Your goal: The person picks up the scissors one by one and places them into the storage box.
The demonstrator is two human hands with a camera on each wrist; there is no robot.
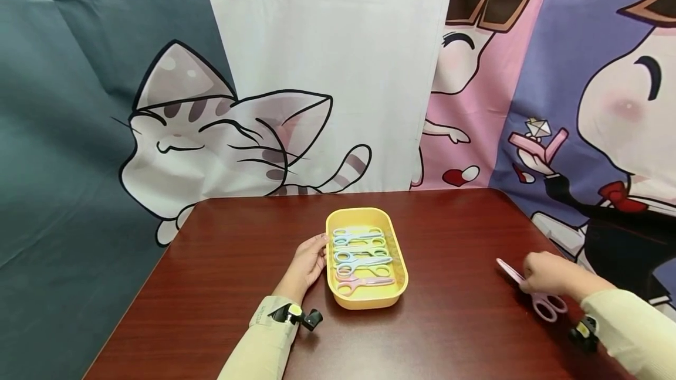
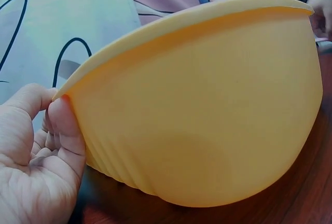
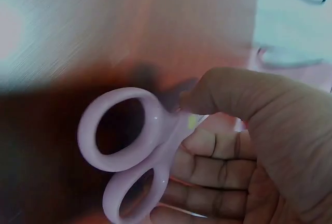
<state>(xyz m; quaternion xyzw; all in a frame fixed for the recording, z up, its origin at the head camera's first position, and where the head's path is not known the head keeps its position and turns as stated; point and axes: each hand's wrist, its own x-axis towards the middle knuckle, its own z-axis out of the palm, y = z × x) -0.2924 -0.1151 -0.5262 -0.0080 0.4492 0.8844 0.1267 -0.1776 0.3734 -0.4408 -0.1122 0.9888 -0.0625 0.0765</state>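
Left of centre on the table, my left hand (image 1: 308,260) pinches the rim of a yellow plastic basket (image 1: 368,304); the left wrist view shows thumb and fingers on either side of that rim (image 2: 171,22). Several small scissors lie in the basket, among them blue scissors (image 1: 364,262) and pink scissors (image 1: 369,282). Over the right side of the table, my right hand (image 1: 546,274) grips pale pink-purple scissors (image 1: 544,306) around the middle, with the blades toward the upper left. Their two finger loops (image 3: 116,156) stick out of the hand in the right wrist view.
A dark red-brown wooden table (image 1: 443,333) lies under everything. Behind its far edge hangs a cloth backdrop (image 1: 343,46) with a cartoon cat and figures. A black camera mount (image 1: 298,314) sits on the left wrist, another (image 1: 585,333) on the right.
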